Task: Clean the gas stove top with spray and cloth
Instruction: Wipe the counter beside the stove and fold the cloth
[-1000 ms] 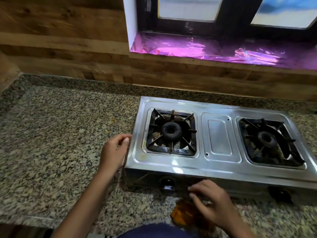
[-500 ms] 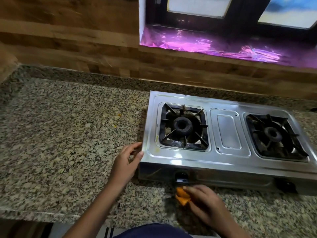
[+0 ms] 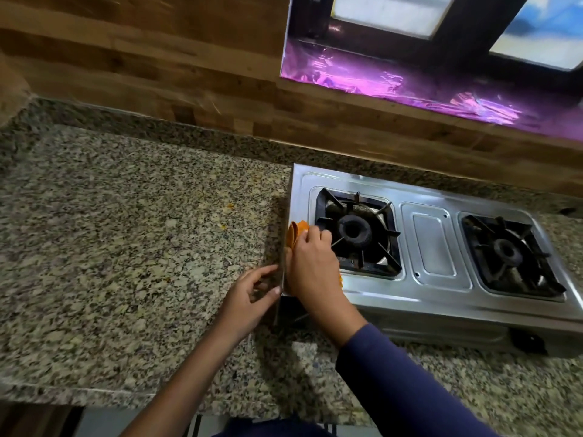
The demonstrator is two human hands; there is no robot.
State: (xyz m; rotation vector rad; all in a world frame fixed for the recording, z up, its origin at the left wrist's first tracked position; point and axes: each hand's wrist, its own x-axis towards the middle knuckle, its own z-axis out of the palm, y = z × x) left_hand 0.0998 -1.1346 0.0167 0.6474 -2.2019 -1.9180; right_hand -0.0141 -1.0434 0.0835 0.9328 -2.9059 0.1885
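A stainless steel two-burner gas stove (image 3: 435, 247) stands on the granite counter at the right. My right hand (image 3: 310, 263) presses an orange cloth (image 3: 296, 233) onto the stove's left edge, beside the left burner grate (image 3: 356, 234). My left hand (image 3: 252, 298) rests against the stove's front left corner, fingers spread on its side. No spray bottle is in view.
The granite counter (image 3: 126, 241) stretches to the left, with a few small yellow crumbs (image 3: 225, 227). A wooden wall runs behind the stove. A window sill covered in shiny purple foil (image 3: 410, 86) lies above it. The right burner grate (image 3: 508, 252) is uncovered.
My right hand brought the orange cloth up from the front panel near the knob onto the stove top's left edge. My left hand stayed at the left corner. The camera shifted left.
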